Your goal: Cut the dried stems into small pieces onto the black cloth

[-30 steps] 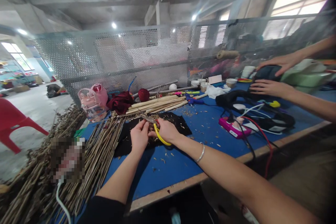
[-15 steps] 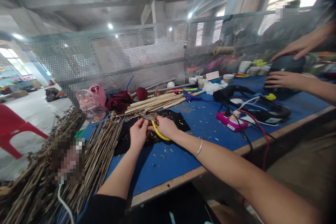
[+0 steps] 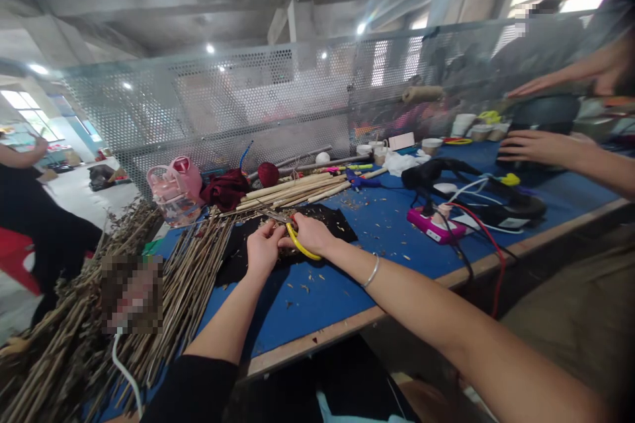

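Head view: over a black cloth (image 3: 233, 263) strewn with dry scraps (image 3: 322, 213), my right hand (image 3: 313, 236) curls round metal scissors (image 3: 299, 246), half hiding the yellow handles; my left hand (image 3: 262, 250) bunches its fingertips near the blades (image 3: 278, 216), pinching what I cannot tell. Rough twigs (image 3: 191, 281) lie left of the cloth, smooth pale sticks (image 3: 292, 193) beyond; rightward, a magenta power strip's (image 3: 449, 230) label is illegible.

One left hand (image 3: 262, 251) and one right hand (image 3: 315, 236) are in view, plus a co-worker's two hands (image 3: 546, 147). There is one pair of yellow-handled scissors (image 3: 292, 236), one silver bangle (image 3: 376, 267), one black cloth (image 3: 231, 263), one dark-red yarn ball (image 3: 268, 174), one white ball (image 3: 323, 157), one blue glue gun (image 3: 361, 180) and one magenta power strip (image 3: 426, 226). Peeled sticks (image 3: 288, 195) and thin twigs (image 3: 186, 291) overlap beyond exact counting.
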Motion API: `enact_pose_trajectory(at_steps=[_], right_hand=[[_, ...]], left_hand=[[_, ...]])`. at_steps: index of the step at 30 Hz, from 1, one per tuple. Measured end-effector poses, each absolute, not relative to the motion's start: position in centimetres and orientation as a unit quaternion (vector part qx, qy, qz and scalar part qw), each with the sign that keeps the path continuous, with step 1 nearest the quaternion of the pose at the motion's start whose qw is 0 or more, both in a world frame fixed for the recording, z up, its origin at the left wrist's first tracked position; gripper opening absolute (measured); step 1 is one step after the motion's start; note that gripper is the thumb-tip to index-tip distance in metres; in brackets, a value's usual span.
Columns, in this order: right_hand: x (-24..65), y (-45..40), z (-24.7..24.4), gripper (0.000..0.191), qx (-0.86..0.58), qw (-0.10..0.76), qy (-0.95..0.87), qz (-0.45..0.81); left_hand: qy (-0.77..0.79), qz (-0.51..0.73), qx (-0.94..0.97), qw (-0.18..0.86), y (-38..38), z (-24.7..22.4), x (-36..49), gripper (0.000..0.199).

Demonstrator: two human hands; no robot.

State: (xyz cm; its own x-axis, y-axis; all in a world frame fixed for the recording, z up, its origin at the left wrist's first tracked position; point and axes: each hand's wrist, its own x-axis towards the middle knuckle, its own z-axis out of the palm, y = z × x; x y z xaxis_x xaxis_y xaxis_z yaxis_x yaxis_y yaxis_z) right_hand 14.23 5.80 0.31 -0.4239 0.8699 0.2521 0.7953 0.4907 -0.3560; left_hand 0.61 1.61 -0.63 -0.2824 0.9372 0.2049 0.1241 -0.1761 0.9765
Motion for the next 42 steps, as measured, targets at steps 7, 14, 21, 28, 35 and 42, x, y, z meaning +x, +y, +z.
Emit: enact_pose_trajectory(at_steps=[7, 14, 21, 28, 35, 42], right_hand=[[14.3, 5.6, 0.8, 0.072, -0.517, 0.193, -0.828, 0.1], [14.3, 6.0, 0.6, 0.063, -0.508, 0.188, -0.831, 0.129], [14.5, 5.5, 0.8, 0.074, -0.49, 0.199, -0.841, 0.113], [14.3, 4.8, 1.3, 0.077, -0.48, 0.212, -0.849, 0.064], [14.3, 5.1, 1.1, 0.075, -0.484, 0.177, -0.853, 0.084], [14.4, 5.4, 1.1, 0.074, -0.5, 0.163, -0.848, 0.065]], left_hand=[[0.543, 0.584, 0.49, 0.353, 1.6, -0.4, 0.2, 0.047], [0.526, 0.586, 0.467, 0.402, 1.6, 0.1, 0.5, 0.043], [0.5, 0.605, 0.457, 0.42, 2.0, -0.4, 0.4, 0.036], [0.526, 0.592, 0.508, 0.339, 2.0, -1.0, 0.2, 0.029], [0.568, 0.552, 0.56, 0.244, 1.3, -0.4, 0.1, 0.028], [0.575, 0.54, 0.57, 0.233, 1.6, -0.4, -0.4, 0.028]])
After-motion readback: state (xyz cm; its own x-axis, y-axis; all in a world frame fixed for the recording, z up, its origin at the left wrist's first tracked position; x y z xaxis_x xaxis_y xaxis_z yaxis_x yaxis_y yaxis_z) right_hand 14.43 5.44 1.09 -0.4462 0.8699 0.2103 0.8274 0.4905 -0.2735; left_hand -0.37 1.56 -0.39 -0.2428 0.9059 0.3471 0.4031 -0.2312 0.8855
